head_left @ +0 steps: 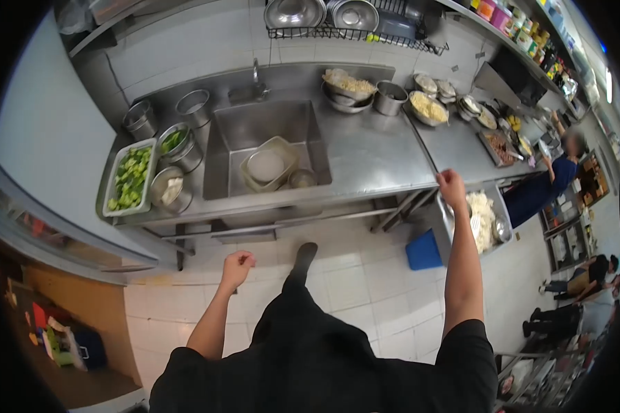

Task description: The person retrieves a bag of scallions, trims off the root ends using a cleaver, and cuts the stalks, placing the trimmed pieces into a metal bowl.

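Note:
My left hand (238, 267) hangs over the floor in front of the counter, its fingers loosely curled and nothing visible in them. At the counter's front edge, my right hand (451, 188) is closed like a fist; whatever it may hold is hidden. A dark line on the counter runs up to that hand, and I cannot tell if the two touch. Below my right forearm is a metal tray (445, 234) of white chopped food (486, 219). A steel sink (317, 148) holding a pale plastic basin (289, 157) lies ahead of me.
Left of the sink stand a tub of cut green vegetables (132, 173) and several metal pots (194, 107). Bowls of shredded food (428, 109) line the right counter. A blue bin (424, 250) is on the floor. A person in blue (541, 182) stands right; others are farther off.

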Available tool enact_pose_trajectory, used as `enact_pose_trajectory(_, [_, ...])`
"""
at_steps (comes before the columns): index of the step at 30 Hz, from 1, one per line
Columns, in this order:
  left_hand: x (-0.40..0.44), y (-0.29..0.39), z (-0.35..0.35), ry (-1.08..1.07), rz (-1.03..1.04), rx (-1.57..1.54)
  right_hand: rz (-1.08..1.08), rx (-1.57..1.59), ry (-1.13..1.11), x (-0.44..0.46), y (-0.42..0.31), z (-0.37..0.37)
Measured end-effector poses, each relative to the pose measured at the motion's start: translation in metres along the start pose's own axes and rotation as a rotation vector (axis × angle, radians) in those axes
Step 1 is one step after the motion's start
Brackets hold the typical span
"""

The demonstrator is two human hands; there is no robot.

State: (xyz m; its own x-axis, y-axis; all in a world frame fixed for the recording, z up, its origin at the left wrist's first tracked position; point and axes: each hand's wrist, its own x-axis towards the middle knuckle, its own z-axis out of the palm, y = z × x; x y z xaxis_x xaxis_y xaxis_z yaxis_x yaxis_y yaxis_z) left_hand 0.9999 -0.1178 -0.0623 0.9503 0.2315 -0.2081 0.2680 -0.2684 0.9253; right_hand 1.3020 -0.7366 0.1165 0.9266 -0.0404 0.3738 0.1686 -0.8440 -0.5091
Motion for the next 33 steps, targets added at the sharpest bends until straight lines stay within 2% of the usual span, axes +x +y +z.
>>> enact_pose_trajectory(1, [0.032,0.012,0.008,0.035,-0.017,-0.186,-0.015,0.029,0.04,0.047,-0.012,0.0])
enact_pose_trajectory(2, [0.072,0.026,0.013,0.03,-0.012,-0.195,-0.025,0.061,0.081,0.091,-0.024,0.002])
enact_pose_trajectory(4, [0.156,0.057,0.024,0.066,0.13,-0.226,-0.048,0.051,0.131,0.166,-0.051,-0.007])
enact_pose_trajectory(5, [0.203,0.077,0.032,0.099,0.027,-0.279,-0.068,0.011,0.175,0.208,-0.05,-0.01])
enact_pose_trajectory(7, [0.313,0.077,0.039,0.135,0.092,-0.386,-0.02,-0.068,0.215,0.273,-0.045,-0.021])
enact_pose_trajectory(9, [0.44,0.077,0.035,0.191,-0.043,-0.539,0.034,-0.175,0.304,0.35,-0.046,-0.033])
enact_pose_trajectory(11, [0.549,0.107,0.024,0.269,0.086,-0.455,0.088,-0.301,0.376,0.412,-0.04,-0.046])
enact_pose_trajectory(13, [0.655,0.128,0.005,0.351,0.121,-0.417,0.154,-0.365,0.404,0.466,-0.047,-0.06])
enact_pose_trajectory(14, [0.682,0.152,-0.001,0.369,0.198,-0.392,0.181,-0.387,0.421,0.484,-0.05,-0.062])
enact_pose_trajectory(15, [0.712,0.168,-0.008,0.349,0.147,-0.484,0.244,-0.339,0.355,0.497,-0.059,-0.062])
enact_pose_trajectory(16, [0.738,0.173,-0.017,0.213,0.199,-0.471,0.296,-0.286,0.289,0.511,-0.066,-0.062])
enact_pose_trajectory(17, [0.746,0.182,-0.011,0.179,0.133,-0.483,0.31,-0.3,0.289,0.521,-0.072,-0.062])
enact_pose_trajectory(19, [0.761,0.174,-0.004,0.153,0.061,-0.489,0.336,-0.155,0.087,0.541,-0.075,-0.053])
enact_pose_trajectory(21, [0.76,0.144,0.001,0.094,0.139,-0.746,0.297,-0.04,0.123,0.559,-0.067,-0.035])
enact_pose_trajectory(23, [0.753,0.091,0.007,0.058,0.086,-1.074,0.143,0.143,0.146,0.581,-0.044,-0.023])
enact_pose_trajectory(24, [0.737,0.048,0.011,-0.05,0.131,-1.195,0.16,0.282,0.197,0.565,-0.074,-0.018])
enact_pose_trajectory(25, [0.717,0.002,0.016,-0.162,0.179,-1.316,0.146,0.484,0.248,0.568,-0.065,-0.018])
enact_pose_trajectory(26, [0.703,-0.042,0.016,-0.485,-0.118,-1.456,0.131,0.685,0.295,0.569,-0.056,-0.019])
enact_pose_trajectory(27, [0.677,-0.078,0.035,-0.005,-0.264,-1.165,0.127,0.69,0.293,0.565,-0.069,-0.015])
enact_pose_trajectory(29, [0.614,-0.059,0.036,0.067,-0.593,-1.238,0.099,0.752,0.257,0.536,-0.123,-0.008])
enact_pose_trajectory(30, [0.603,-0.065,0.029,0.077,-0.594,-1.232,0.113,0.53,0.297,0.533,-0.146,-0.006])
enact_pose_trajectory(32, [0.592,-0.075,0.022,0.089,-0.492,-1.569,-0.119,-0.02,0.513,0.554,-0.127,0.005])
enact_pose_trajectory(33, [0.595,-0.075,0.018,0.089,-0.485,-1.564,-0.117,-0.013,0.519,0.564,-0.123,0.004])
